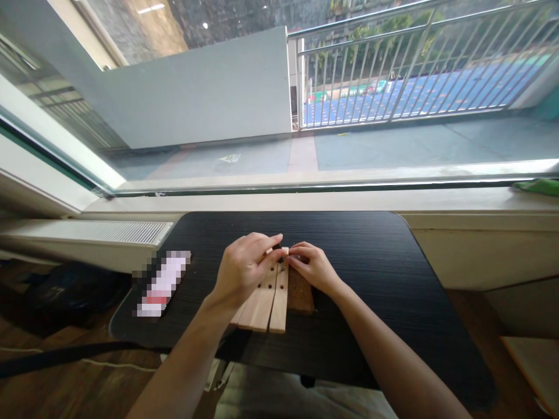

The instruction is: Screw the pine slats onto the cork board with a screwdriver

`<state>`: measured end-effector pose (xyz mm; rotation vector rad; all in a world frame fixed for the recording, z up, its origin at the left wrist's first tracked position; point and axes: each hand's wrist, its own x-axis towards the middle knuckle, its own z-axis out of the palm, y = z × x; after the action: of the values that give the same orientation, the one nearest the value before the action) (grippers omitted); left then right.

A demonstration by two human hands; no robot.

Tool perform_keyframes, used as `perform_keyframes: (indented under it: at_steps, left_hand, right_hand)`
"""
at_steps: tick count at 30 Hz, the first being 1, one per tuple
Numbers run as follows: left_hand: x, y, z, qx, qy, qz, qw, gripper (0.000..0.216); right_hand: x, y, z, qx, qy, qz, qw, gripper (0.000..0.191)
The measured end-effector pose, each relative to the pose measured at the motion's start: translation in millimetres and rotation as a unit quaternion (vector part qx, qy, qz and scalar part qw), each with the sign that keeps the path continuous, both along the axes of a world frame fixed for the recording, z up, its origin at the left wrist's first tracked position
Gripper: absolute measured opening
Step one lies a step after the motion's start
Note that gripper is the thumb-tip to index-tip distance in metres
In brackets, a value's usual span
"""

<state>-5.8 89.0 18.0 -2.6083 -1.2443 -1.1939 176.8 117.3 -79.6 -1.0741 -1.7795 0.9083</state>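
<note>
Several pale wooden slats (267,304) with small holes lie side by side on the black table (371,262), beside a darker brown cork-like block (300,295). My left hand (242,269) rests on the far ends of the slats, its fingers curled and pinched at the top of one slat. My right hand (311,267) meets it from the right, fingers pinched together at the same spot over the brown block's far end. What sits between the fingertips is too small to make out.
A blurred pink-and-white flat item (162,284) lies on the table's left part. Beyond the table are a white vent ledge (109,233), a windowsill and a large window with a railing outside. A green thing (539,186) lies on the sill at right.
</note>
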Motion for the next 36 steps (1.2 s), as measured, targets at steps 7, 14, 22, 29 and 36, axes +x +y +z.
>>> perform_keyframes:
  at_steps: [7,14,22,29,36]
  left_hand:
    - [9,0,17.2,0.014,0.118,0.084,0.989,0.027]
    - [15,-5,32.8,-0.017,0.212,0.122,0.969,0.037]
    - [7,-6,40.4,-0.075,0.247,0.103,0.96,0.038]
    - [8,-10,45.7,-0.083,0.303,0.15,0.937,0.044]
    - [14,-9,48.7,-0.106,0.352,0.14,0.92,0.046]
  right_hand:
    - [-1,3,-7.5,0.018,0.016,-0.002,1.0,0.011]
    - [-2,2,-4.4,0.029,0.012,-0.006,0.999,0.012]
    - [-1,2,-6.4,0.044,0.015,-0.003,0.999,0.013]
    - [-1,2,-7.0,0.034,0.039,-0.002,0.999,0.013]
    - [-2,2,-4.4,0.033,0.017,-0.016,0.999,0.015]
